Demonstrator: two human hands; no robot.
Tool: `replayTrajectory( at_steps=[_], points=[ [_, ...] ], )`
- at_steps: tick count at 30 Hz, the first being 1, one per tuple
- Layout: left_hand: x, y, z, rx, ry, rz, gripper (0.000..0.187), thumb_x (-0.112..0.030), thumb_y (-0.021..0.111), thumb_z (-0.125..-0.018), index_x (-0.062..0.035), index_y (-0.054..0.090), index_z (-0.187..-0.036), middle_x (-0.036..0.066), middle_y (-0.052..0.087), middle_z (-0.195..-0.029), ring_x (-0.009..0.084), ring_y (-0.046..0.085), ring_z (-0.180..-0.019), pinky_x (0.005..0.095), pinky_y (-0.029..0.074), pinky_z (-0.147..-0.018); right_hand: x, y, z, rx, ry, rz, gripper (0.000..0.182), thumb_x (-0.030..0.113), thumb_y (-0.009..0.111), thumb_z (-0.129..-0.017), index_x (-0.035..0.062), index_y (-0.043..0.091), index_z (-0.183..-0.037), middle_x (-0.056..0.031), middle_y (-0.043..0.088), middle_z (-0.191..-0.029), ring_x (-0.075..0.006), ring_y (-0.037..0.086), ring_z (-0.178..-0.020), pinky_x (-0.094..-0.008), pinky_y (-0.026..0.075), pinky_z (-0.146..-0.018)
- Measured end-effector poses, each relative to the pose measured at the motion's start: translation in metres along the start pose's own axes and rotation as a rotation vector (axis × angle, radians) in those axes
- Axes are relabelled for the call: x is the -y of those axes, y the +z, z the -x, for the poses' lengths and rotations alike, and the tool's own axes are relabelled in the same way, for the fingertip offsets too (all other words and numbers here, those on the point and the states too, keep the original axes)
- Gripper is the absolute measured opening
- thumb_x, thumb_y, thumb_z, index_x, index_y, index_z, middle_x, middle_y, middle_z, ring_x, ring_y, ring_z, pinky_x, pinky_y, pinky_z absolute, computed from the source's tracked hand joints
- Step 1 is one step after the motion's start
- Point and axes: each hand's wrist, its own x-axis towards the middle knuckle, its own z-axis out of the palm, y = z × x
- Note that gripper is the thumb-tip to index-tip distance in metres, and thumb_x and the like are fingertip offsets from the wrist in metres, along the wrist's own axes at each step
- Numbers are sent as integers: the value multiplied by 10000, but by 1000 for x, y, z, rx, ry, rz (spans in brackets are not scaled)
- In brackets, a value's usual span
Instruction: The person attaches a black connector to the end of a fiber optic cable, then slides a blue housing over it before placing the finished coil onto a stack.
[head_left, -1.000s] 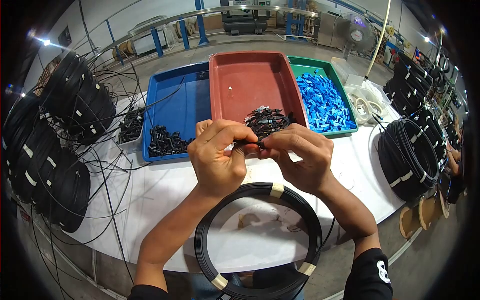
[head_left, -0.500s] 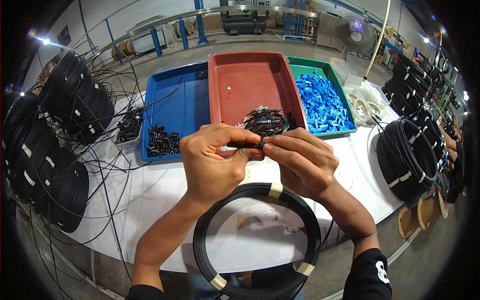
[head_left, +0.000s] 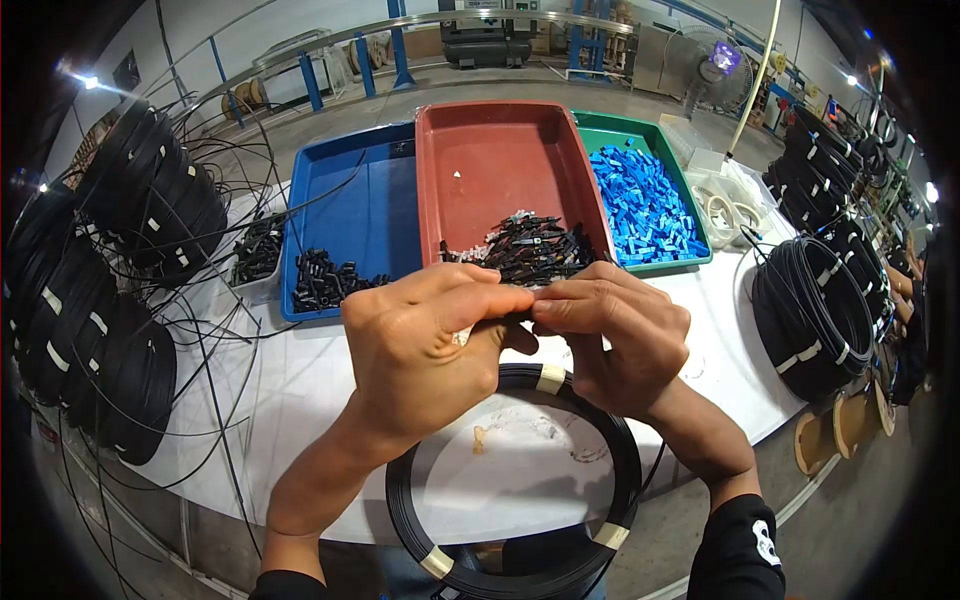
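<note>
My left hand [head_left: 425, 350] and my right hand [head_left: 620, 335] meet fingertip to fingertip above the table, just in front of the red tray [head_left: 495, 170]. Both are closed around a small dark piece [head_left: 515, 318], mostly hidden by the fingers. Below them lies a coil of black cable [head_left: 400, 490] bound with pale tape, reaching over the table's front edge. Black connector pieces [head_left: 535, 245] and small white bits fill the near end of the red tray, behind the hands.
A blue tray [head_left: 345, 210] holds short black parts; a green tray [head_left: 650, 190] holds blue clips. Large black cable coils stand at left [head_left: 100, 360] and right [head_left: 810, 315], with loose strands across the left side. Tape rolls [head_left: 725, 215] sit in a clear container.
Both hands have turned and dropped slightly, and the left hand's fingers now cover more of the dark piece. More of the black parts in the blue tray shows.
</note>
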Motion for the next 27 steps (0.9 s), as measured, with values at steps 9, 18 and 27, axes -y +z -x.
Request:
replayTrajectory(
  at_steps=[9, 18, 27],
  points=[
    [7, -9, -17, 114, -58, 209, 638, -58, 897, -598, -3, 648, -1183, 146, 725, -1066, 243, 720, -985, 336, 565, -869, -6, -10, -2, 129, 286, -135, 135, -133, 712, -787, -30, 667, -863, -161, 729, -861, -221, 723, -770, -296, 571, -641],
    [27, -21, -11, 177, 103, 176, 421, 94, 772, -744, 7, 641, -1135, 138, 736, -923, 178, 729, -862, 280, 577, -814, -20, -1, 0, -60, -140, 102, 196, -120, 702, -692, -14, 691, -856, -142, 704, -854, -238, 668, -690, -316, 531, -566],
    [30, -17, -12, 221, 242, 150, 390, 88, 787, -730, -10, 602, -1058, 149, 713, -860, 210, 726, -796, 286, 588, -690, -26, 0, 6, -28, -181, 86, 176, -93, 730, -753, 8, 711, -895, -150, 723, -882, -243, 679, -702, -308, 541, -591]
  ],
)
